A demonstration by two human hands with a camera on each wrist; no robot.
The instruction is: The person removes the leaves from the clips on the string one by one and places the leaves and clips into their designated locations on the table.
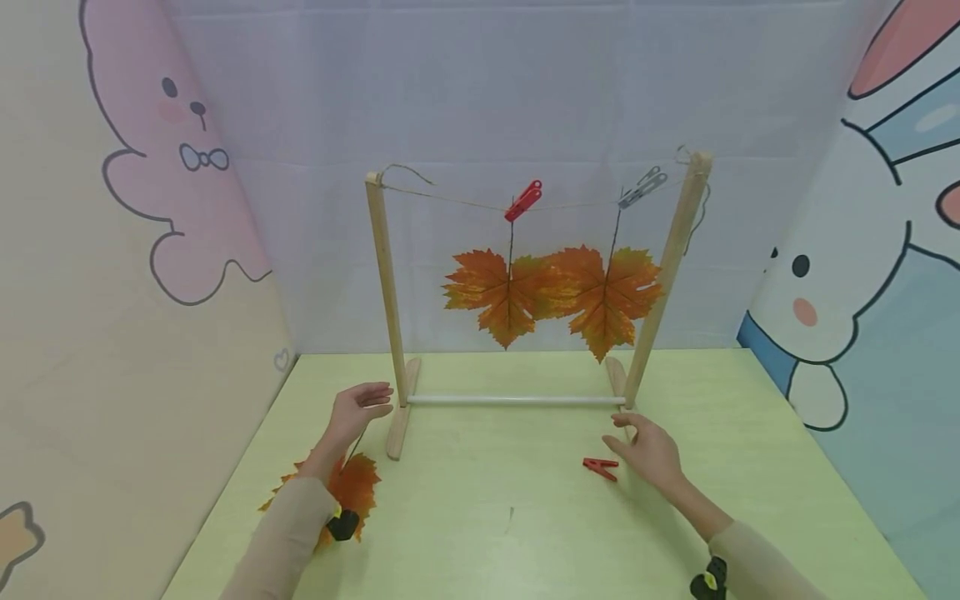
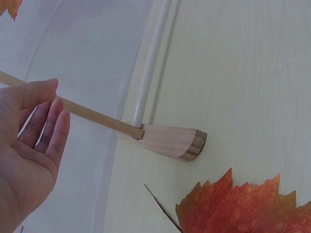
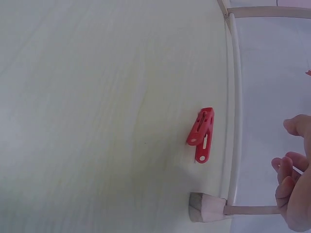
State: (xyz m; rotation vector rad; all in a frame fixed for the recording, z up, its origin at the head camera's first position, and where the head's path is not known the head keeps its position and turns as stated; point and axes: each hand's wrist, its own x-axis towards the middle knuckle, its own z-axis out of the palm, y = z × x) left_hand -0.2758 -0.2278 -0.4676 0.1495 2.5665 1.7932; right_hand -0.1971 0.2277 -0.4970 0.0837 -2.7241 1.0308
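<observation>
My left hand, its fingers loosely bent, hovers by the wooden frame's left post and holds nothing. Below that forearm an orange maple leaf with a dark stem lies on the table, partly hidden by the sleeve. My right hand is above the table near the frame's right foot, thumb and fingers apart, with nothing between them. Just left of it lies a red clothespin. In the right wrist view, this red clothespin lies apart from the fingers.
A string between the two posts carries two orange leaves, hung from a red clothespin and a grey clothespin. A white rod joins the frame's feet. Walls with cartoon animals flank the pale table.
</observation>
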